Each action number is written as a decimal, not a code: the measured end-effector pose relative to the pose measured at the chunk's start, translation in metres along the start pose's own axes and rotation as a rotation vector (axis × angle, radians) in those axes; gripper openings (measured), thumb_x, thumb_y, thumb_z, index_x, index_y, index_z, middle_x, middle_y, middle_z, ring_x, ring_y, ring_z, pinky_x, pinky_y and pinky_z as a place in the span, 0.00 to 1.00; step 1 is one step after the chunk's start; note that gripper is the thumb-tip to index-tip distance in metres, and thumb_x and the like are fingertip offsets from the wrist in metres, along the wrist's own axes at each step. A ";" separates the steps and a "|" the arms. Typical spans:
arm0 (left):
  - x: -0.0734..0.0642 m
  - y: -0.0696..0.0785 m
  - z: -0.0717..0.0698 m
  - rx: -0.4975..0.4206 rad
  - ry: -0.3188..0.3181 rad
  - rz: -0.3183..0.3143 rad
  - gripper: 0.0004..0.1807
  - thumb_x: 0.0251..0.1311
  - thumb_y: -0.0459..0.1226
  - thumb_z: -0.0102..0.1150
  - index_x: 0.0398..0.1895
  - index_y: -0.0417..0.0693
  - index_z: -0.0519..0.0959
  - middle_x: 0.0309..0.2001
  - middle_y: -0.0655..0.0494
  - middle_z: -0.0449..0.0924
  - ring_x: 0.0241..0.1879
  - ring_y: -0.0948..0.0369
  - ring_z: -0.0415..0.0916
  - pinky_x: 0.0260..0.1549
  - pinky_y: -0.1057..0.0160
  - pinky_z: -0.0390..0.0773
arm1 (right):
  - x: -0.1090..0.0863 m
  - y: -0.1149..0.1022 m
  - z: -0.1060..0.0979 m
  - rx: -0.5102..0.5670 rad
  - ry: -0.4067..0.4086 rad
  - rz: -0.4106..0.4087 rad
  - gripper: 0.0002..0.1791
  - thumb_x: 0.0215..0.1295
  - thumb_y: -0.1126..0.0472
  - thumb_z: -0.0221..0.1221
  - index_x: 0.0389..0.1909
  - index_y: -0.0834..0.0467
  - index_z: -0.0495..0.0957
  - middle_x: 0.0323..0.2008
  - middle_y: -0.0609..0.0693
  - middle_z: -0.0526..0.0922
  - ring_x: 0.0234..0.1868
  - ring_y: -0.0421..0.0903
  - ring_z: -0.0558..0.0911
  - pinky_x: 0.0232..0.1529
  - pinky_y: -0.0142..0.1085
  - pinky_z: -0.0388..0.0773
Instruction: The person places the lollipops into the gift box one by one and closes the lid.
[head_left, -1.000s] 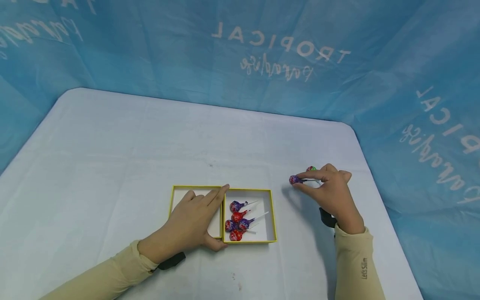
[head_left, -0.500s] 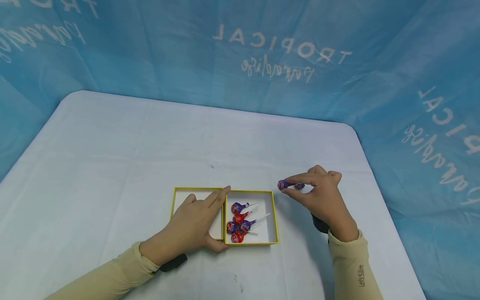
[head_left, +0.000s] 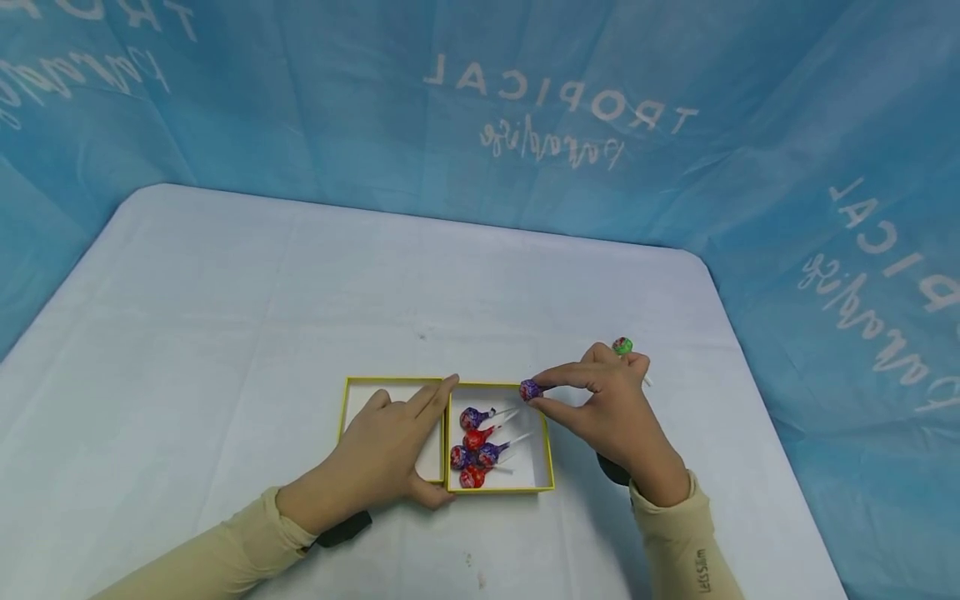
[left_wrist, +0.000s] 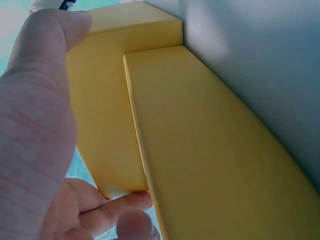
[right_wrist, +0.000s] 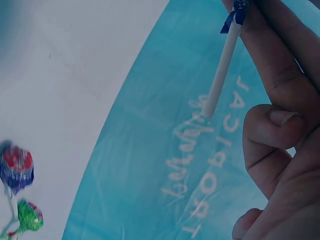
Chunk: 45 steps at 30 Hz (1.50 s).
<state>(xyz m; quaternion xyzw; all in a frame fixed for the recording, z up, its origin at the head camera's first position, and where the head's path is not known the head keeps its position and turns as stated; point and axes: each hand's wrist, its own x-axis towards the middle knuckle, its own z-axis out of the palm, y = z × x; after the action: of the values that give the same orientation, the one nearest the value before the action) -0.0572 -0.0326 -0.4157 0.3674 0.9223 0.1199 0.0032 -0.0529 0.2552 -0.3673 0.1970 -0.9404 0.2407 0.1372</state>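
My right hand [head_left: 611,408] pinches a purple-wrapped lollipop [head_left: 529,390] between thumb and fingertips, over the far right corner of a yellow-edged box [head_left: 536,479]. Its white stick points back under the hand in the right wrist view. Inside that box lie several purple and red lollipops [head_left: 477,438], sticks toward the right. My left hand [head_left: 382,450] spans the seam between the box and a shallow yellow-edged tray [head_left: 393,385] on its left. Thumb at the near side and fingertips at the far side grip the yellow walls, as the left wrist view shows.
Beyond my right hand a green lollipop [head_left: 622,345] lies on the white table [head_left: 300,275], with another purple lollipop [right_wrist: 17,167] beside it in the right wrist view. Blue printed cloth [head_left: 337,100] rises behind the table and on both sides.
My right hand has carried the purple lollipop leftward and nearer, from the right of the table to the box's corner, uncovering the green lollipop. The left hand stays in place.
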 end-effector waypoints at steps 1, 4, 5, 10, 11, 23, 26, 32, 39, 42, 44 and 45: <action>0.000 0.000 0.000 0.003 0.004 0.000 0.74 0.29 0.75 0.69 0.79 0.43 0.55 0.66 0.55 0.75 0.28 0.66 0.75 0.33 0.63 0.59 | 0.000 -0.001 0.001 0.003 -0.001 -0.006 0.14 0.47 0.54 0.79 0.38 0.41 0.91 0.28 0.31 0.87 0.32 0.34 0.63 0.41 0.53 0.42; -0.001 0.000 0.000 0.003 0.006 -0.002 0.75 0.28 0.75 0.69 0.79 0.43 0.55 0.65 0.55 0.75 0.27 0.66 0.75 0.33 0.63 0.60 | 0.001 -0.004 0.006 0.020 -0.007 -0.026 0.14 0.47 0.54 0.78 0.37 0.41 0.91 0.28 0.33 0.88 0.32 0.34 0.63 0.41 0.54 0.43; -0.001 0.000 0.000 0.001 0.003 -0.003 0.75 0.28 0.75 0.69 0.79 0.43 0.55 0.65 0.55 0.75 0.28 0.66 0.75 0.34 0.63 0.60 | 0.001 -0.005 0.008 0.026 -0.009 -0.032 0.13 0.47 0.54 0.79 0.37 0.41 0.91 0.28 0.33 0.87 0.32 0.34 0.63 0.42 0.54 0.42; -0.003 0.001 0.001 -0.011 -0.010 -0.011 0.74 0.29 0.74 0.69 0.79 0.43 0.56 0.66 0.53 0.75 0.36 0.64 0.80 0.35 0.62 0.61 | 0.000 -0.009 0.016 0.044 -0.026 -0.065 0.14 0.46 0.53 0.79 0.37 0.42 0.91 0.23 0.29 0.81 0.30 0.35 0.63 0.43 0.53 0.42; -0.003 0.001 0.001 -0.010 -0.009 -0.011 0.74 0.29 0.74 0.69 0.79 0.43 0.56 0.66 0.53 0.75 0.37 0.64 0.81 0.36 0.62 0.61 | 0.000 -0.010 0.018 0.042 -0.030 -0.071 0.15 0.46 0.52 0.79 0.37 0.41 0.91 0.21 0.29 0.78 0.30 0.36 0.63 0.43 0.52 0.42; -0.001 0.001 0.001 -0.010 -0.015 -0.005 0.74 0.31 0.75 0.68 0.79 0.43 0.54 0.66 0.53 0.75 0.37 0.64 0.80 0.35 0.62 0.61 | 0.005 -0.013 0.031 0.000 -0.102 -0.074 0.14 0.44 0.50 0.80 0.35 0.41 0.91 0.18 0.35 0.71 0.28 0.37 0.63 0.43 0.52 0.44; -0.001 0.000 0.001 -0.001 -0.004 0.000 0.74 0.30 0.75 0.68 0.79 0.43 0.54 0.65 0.53 0.76 0.36 0.64 0.80 0.35 0.62 0.60 | 0.005 -0.013 0.033 -0.024 -0.108 -0.076 0.14 0.43 0.49 0.80 0.34 0.41 0.92 0.18 0.33 0.70 0.29 0.35 0.62 0.43 0.53 0.45; 0.000 0.000 0.000 0.021 -0.005 0.000 0.74 0.31 0.76 0.67 0.79 0.43 0.55 0.63 0.54 0.77 0.34 0.64 0.79 0.36 0.62 0.61 | 0.006 -0.014 0.037 -0.074 -0.111 -0.088 0.13 0.44 0.49 0.80 0.33 0.41 0.92 0.17 0.31 0.70 0.28 0.35 0.60 0.43 0.53 0.46; 0.000 -0.001 0.001 0.025 0.006 0.003 0.74 0.30 0.76 0.67 0.79 0.43 0.55 0.64 0.54 0.76 0.33 0.64 0.80 0.36 0.62 0.62 | 0.009 -0.021 0.043 -0.076 -0.127 -0.081 0.10 0.45 0.49 0.80 0.30 0.41 0.91 0.16 0.29 0.72 0.28 0.34 0.61 0.43 0.52 0.47; 0.000 -0.002 0.001 0.019 0.015 0.005 0.74 0.29 0.75 0.68 0.79 0.43 0.55 0.65 0.54 0.76 0.32 0.65 0.79 0.36 0.62 0.61 | 0.010 -0.023 0.045 -0.088 -0.136 -0.082 0.09 0.45 0.48 0.79 0.30 0.40 0.91 0.16 0.30 0.71 0.28 0.35 0.61 0.43 0.51 0.48; 0.000 -0.002 0.002 0.018 0.022 0.010 0.74 0.29 0.75 0.68 0.79 0.43 0.56 0.65 0.54 0.76 0.32 0.65 0.79 0.35 0.62 0.61 | 0.010 -0.024 0.045 -0.101 -0.136 -0.080 0.10 0.45 0.48 0.79 0.30 0.40 0.91 0.15 0.30 0.70 0.27 0.35 0.61 0.43 0.51 0.48; 0.000 -0.002 0.002 0.018 0.026 0.013 0.74 0.29 0.75 0.68 0.79 0.43 0.56 0.65 0.54 0.76 0.32 0.65 0.79 0.35 0.62 0.61 | 0.010 -0.025 0.045 -0.109 -0.135 -0.076 0.10 0.44 0.48 0.79 0.29 0.40 0.91 0.15 0.30 0.71 0.27 0.35 0.61 0.43 0.51 0.48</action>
<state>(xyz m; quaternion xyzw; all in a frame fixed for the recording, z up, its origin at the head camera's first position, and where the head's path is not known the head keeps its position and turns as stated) -0.0582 -0.0335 -0.4177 0.3717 0.9209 0.1166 -0.0130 -0.0583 0.2093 -0.3926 0.2407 -0.9511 0.1698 0.0928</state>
